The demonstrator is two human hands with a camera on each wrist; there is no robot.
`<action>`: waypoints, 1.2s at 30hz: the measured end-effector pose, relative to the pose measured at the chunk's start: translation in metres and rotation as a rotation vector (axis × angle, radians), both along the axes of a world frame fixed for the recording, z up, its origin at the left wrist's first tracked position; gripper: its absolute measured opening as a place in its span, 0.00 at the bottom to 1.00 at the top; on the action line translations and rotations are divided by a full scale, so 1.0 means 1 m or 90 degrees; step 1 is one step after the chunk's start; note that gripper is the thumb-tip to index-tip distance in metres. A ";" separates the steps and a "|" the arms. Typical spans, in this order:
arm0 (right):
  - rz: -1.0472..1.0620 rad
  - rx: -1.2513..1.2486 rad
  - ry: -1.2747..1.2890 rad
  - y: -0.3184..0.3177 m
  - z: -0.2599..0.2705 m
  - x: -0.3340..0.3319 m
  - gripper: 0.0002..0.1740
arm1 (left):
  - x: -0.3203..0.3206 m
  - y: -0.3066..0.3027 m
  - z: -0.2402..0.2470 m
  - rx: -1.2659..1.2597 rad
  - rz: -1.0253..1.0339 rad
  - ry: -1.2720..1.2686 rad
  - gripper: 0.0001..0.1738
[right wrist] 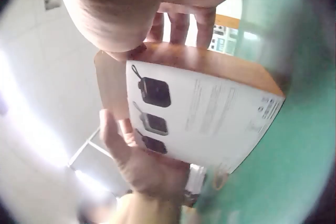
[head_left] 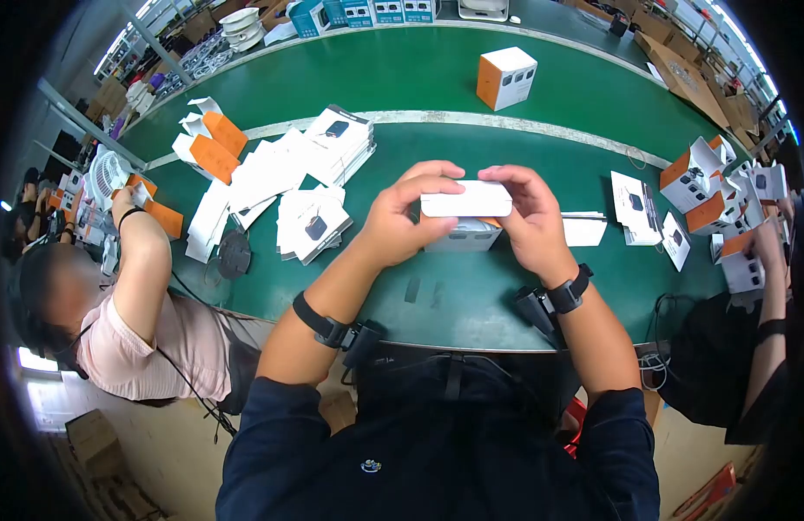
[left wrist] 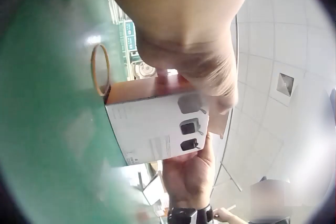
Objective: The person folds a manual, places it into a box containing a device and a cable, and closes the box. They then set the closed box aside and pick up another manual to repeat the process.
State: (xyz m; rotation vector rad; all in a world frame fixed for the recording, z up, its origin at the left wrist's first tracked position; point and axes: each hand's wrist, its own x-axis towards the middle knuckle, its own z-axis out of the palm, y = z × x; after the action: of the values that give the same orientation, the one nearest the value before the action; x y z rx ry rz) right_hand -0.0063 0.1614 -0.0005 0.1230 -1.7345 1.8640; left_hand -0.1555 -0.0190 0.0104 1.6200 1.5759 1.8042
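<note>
A small white carton [head_left: 465,234] with orange sides stands between my hands near the front of the green table, its white top flap [head_left: 465,199] facing the head camera. My left hand [head_left: 409,215] grips its left side, with fingers and thumb at the flap's left end. On the opposite side my right hand [head_left: 534,221] holds the carton, fingers bent over the flap's right end. Three pictures of small strapped devices run down the printed face [left wrist: 157,127] in the left wrist view. The right wrist view shows a flap [right wrist: 112,85] sticking up past the printed face.
Left of the hands lie white printed sleeves [head_left: 313,221] and a taller stack [head_left: 339,143], with opened orange-and-white cartons [head_left: 213,143] behind. A closed box [head_left: 506,78] stands at the back. More leaflets [head_left: 635,208] lie to the right. People work at both sides.
</note>
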 end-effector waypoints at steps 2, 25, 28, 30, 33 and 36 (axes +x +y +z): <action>-0.004 0.046 -0.030 0.007 0.001 0.007 0.21 | -0.002 -0.006 0.001 -0.014 0.011 0.041 0.19; -0.200 0.611 -0.144 0.068 0.032 0.058 0.27 | -0.014 0.009 0.040 -0.204 0.220 0.293 0.28; -0.220 0.719 -0.246 0.096 0.026 0.090 0.27 | -0.057 0.069 0.051 -0.189 0.264 0.241 0.31; -0.166 0.752 -0.269 0.108 0.020 0.103 0.26 | -0.084 0.112 0.056 -0.252 0.295 0.220 0.32; -0.184 0.676 -0.263 0.117 0.008 0.114 0.24 | -0.134 0.167 0.036 -0.274 0.298 0.277 0.32; -0.212 0.674 -0.241 0.128 0.003 0.116 0.23 | -0.172 0.202 0.023 -0.272 0.260 0.322 0.31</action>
State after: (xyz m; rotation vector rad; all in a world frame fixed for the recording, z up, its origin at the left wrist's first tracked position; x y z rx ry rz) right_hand 0.1099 0.2892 0.0028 -0.1201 -2.6383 0.6099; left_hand -0.3278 0.1825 0.0336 1.7042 2.4608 1.1109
